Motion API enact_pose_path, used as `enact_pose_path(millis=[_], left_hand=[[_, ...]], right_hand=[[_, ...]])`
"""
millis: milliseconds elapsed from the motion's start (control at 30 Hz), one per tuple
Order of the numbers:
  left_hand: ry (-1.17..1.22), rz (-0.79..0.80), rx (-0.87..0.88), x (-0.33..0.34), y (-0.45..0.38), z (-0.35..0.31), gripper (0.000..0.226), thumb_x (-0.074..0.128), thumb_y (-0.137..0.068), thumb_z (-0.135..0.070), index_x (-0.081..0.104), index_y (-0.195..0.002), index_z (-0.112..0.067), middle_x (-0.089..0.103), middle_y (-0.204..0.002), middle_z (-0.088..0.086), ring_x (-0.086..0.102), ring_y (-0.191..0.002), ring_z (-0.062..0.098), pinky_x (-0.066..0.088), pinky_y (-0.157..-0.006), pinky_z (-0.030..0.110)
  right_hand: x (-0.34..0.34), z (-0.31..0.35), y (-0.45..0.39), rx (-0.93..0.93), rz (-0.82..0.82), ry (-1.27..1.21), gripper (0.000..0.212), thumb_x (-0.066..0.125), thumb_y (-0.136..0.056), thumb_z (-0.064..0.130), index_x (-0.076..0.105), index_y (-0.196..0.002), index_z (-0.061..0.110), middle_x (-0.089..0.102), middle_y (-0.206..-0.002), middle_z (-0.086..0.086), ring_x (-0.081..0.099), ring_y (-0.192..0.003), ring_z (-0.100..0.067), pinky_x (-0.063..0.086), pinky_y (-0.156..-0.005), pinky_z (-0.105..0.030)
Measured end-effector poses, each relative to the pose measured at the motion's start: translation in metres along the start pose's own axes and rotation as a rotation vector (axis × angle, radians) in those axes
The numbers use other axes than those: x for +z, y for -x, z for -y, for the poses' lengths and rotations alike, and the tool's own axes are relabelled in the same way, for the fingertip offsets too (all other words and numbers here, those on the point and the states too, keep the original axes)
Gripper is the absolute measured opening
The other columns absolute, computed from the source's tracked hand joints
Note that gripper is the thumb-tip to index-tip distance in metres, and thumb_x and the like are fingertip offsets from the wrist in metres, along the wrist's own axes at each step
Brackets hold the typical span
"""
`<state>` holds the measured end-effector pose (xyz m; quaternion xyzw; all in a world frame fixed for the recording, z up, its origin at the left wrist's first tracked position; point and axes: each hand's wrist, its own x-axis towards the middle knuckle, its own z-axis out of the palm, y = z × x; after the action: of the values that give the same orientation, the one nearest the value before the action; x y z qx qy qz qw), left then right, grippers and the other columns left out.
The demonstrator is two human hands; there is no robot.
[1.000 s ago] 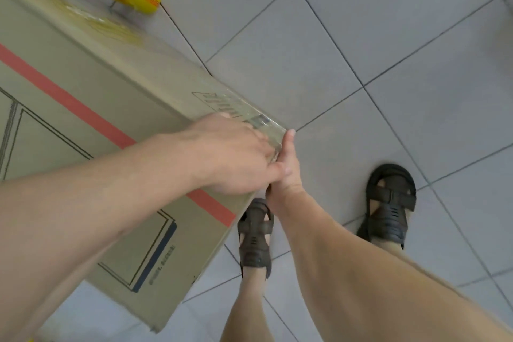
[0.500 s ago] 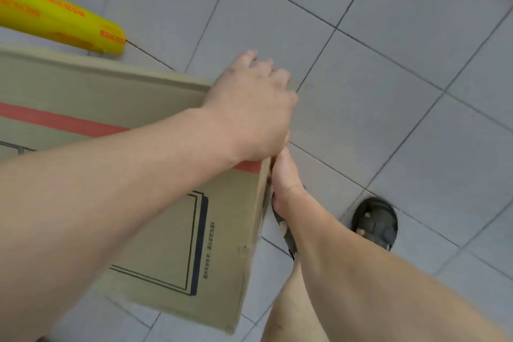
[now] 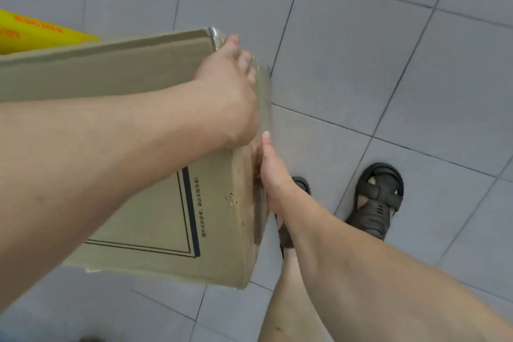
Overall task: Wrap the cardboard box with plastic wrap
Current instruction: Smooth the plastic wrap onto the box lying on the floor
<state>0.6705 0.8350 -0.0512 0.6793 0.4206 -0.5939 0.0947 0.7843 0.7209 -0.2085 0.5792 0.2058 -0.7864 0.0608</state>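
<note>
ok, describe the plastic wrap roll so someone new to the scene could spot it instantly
Start at the big brown cardboard box that the left hand and right hand hold over the grey tiled floor. Look past the box's far top edge, at the picture's left border. The yellow plastic wrap roll with orange print peeks out there, the only bright yellow thing in view.

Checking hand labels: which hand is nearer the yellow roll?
Left. The left hand presses the box's top end near the yellow roll; the right hand sits lower.

Both hands (image 3: 230, 91) on wrapped cardboard box (image 3: 155, 69)
</note>
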Motion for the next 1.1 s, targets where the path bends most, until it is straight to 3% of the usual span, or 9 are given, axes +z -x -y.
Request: enact_pose_path(millis=[67, 200, 333, 467, 600, 800, 967, 1033, 1100], left_hand=[[-0.026, 0.113, 0.033, -0.014, 0.004, 0.003, 0.07, 0.022, -0.104, -0.049, 0.024, -0.162, -0.011, 0.014, -0.172, 0.014, 0.007, -0.16, 0.032, -0.002, -0.126, 0.052], [-0.079, 0.069, 0.073, -0.016, 0.002, -0.001, 0.068, 0.024, -0.103, -0.053, 0.035, -0.158, -0.014, 0.025, -0.17, 0.011, 0.016, -0.158, 0.029, 0.007, -0.128, 0.049], [-0.063, 0.151, 0.092, -0.025, 0.007, -0.026, 0.069, 0.03, -0.103, -0.053, 0.025, -0.163, -0.019, 0.013, -0.173, 0.008, 0.006, -0.16, 0.029, 0.008, -0.127, 0.051], [-0.041, 0.199, 0.229, -0.016, 0.035, -0.079, 0.076, 0.025, -0.102, -0.066, 0.024, -0.164, -0.022, 0.017, -0.172, 0.007, 0.009, -0.159, 0.03, 0.01, -0.127, 0.051], [-0.029, 0.139, 0.228, -0.004, 0.045, -0.094, 0.086, 0.023, -0.097, -0.076, 0.035, -0.159, -0.019, 0.03, -0.168, 0.009, 0.02, -0.156, 0.032, 0.012, -0.126, 0.052], [-0.026, 0.204, 0.166, -0.007, 0.032, -0.104, 0.082, 0.03, -0.093, -0.081, 0.044, -0.153, -0.029, 0.033, -0.166, 0.003, 0.023, -0.154, 0.03, 0.015, -0.125, 0.052], [-0.051, 0.181, 0.126, -0.004, 0.048, -0.113, 0.088, 0.022, -0.093, -0.082, 0.034, -0.159, -0.025, 0.026, -0.169, 0.002, 0.016, -0.157, 0.029, 0.012, -0.126, 0.054], [-0.065, 0.18, 0.132, 0.001, 0.055, -0.12, 0.093, 0.018, -0.092, -0.083, 0.029, -0.161, -0.022, 0.024, -0.17, 0.002, 0.013, -0.158, 0.028, 0.007, -0.127, 0.053], [-0.057, 0.16, 0.124, 0.003, 0.056, -0.122, 0.092, 0.018, -0.092, -0.083, 0.028, -0.162, -0.022, 0.022, -0.171, 0.001, 0.013, -0.159, 0.027, 0.006, -0.128, 0.052]], right_hand=[[0.007, 0.004, 0.018, -0.028, 0.003, 0.03, 0.113, 0.023, -0.062, 0.1, 0.029, -0.154, 0.035, 0.029, -0.161, 0.01, 0.021, -0.149, -0.01, 0.015, -0.122, -0.046], [0.012, 0.0, 0.018, -0.137, -0.057, 0.019, 0.079, 0.022, -0.091, 0.068, 0.025, -0.157, 0.024, 0.021, -0.164, 0.009, 0.012, -0.151, -0.009, 0.009, -0.124, -0.042], [0.008, -0.008, 0.019, -0.165, -0.077, 0.035, 0.091, 0.021, -0.084, 0.077, 0.022, -0.158, 0.023, 0.019, -0.165, 0.008, 0.011, -0.151, -0.01, 0.009, -0.123, -0.042], [0.0, -0.043, 0.035, -0.174, -0.092, 0.058, 0.088, 0.018, -0.074, 0.092, 0.047, -0.137, 0.037, 0.043, -0.146, 0.014, 0.03, -0.14, -0.013, 0.016, -0.118, -0.037], [-0.004, -0.085, 0.04, -0.217, -0.072, 0.027, 0.061, 0.025, -0.104, 0.052, 0.024, -0.157, 0.021, 0.018, -0.165, 0.006, 0.011, -0.151, -0.008, 0.006, -0.124, -0.035], [-0.006, -0.102, 0.013, -0.3, -0.114, -0.016, 0.061, 0.034, -0.102, 0.053, 0.031, -0.155, 0.023, 0.023, -0.164, 0.003, 0.014, -0.151, -0.011, 0.008, -0.123, -0.038], [0.0, -0.138, 0.032, -0.055, -0.189, -0.328, 0.115, 0.051, -0.065, 0.086, 0.015, -0.158, 0.027, 0.021, -0.164, 0.004, 0.027, -0.147, -0.017, 0.022, -0.119, -0.045], [0.012, -0.148, 0.043, -0.045, -0.087, -0.626, 0.107, 0.063, -0.072, 0.07, 0.014, -0.157, 0.027, 0.035, -0.158, 0.005, 0.046, -0.134, -0.015, 0.04, -0.11, -0.039], [0.023, -0.15, 0.043, -0.044, -0.063, -0.833, 0.102, 0.067, -0.073, 0.057, 0.018, -0.157, 0.024, 0.047, -0.151, 0.003, 0.056, -0.125, -0.015, 0.045, -0.108, -0.04]])
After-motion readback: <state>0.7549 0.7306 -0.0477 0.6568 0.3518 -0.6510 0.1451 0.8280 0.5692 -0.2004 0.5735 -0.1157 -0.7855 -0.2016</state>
